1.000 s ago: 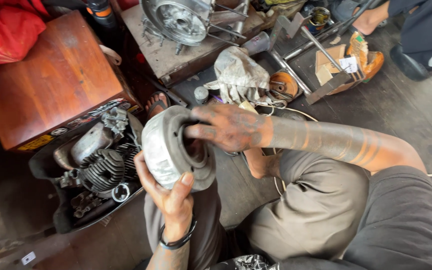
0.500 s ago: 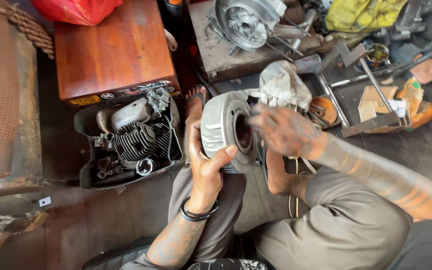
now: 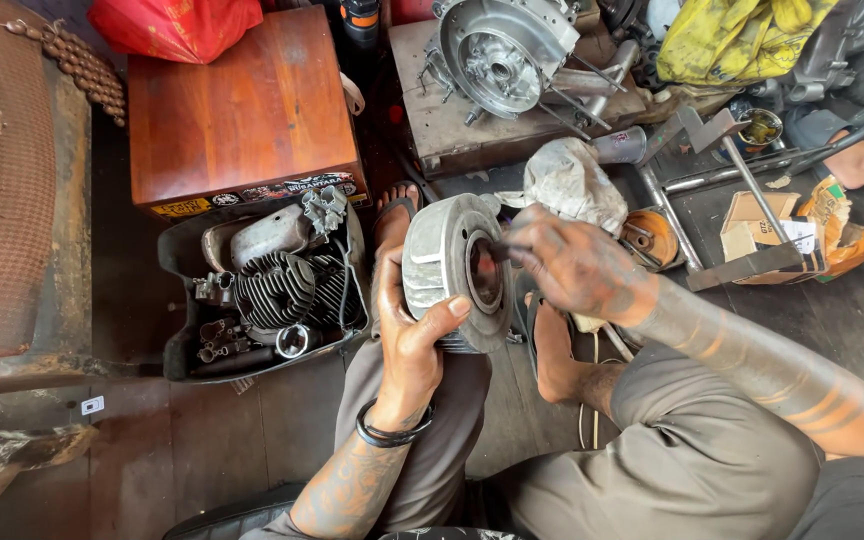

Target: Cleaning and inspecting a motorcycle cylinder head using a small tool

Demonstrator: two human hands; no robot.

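Observation:
My left hand (image 3: 410, 335) grips a round grey finned metal drum (image 3: 442, 262) from below and holds it on edge above my knees. My right hand (image 3: 572, 265) has its fingers pinched at the drum's dark central opening; something thin and dark shows at the fingertips, but I cannot tell what it is. A black band circles my left wrist. My bare feet rest on the floor under and beside the drum.
A black tray (image 3: 177, 345) of engine parts, with a finned cylinder (image 3: 274, 285), lies at left. Behind it stands a wooden box (image 3: 242, 110). A silver engine casing (image 3: 497, 45) sits on a block beyond. A dirty rag (image 3: 567, 180), yellow cloth (image 3: 742, 40) and metal stand (image 3: 742, 180) lie at right.
The view has swung so the drum and both hands now sit in mid-frame. My right hand has stayed at the drum's centre hole, and my left hand keeps its hold.

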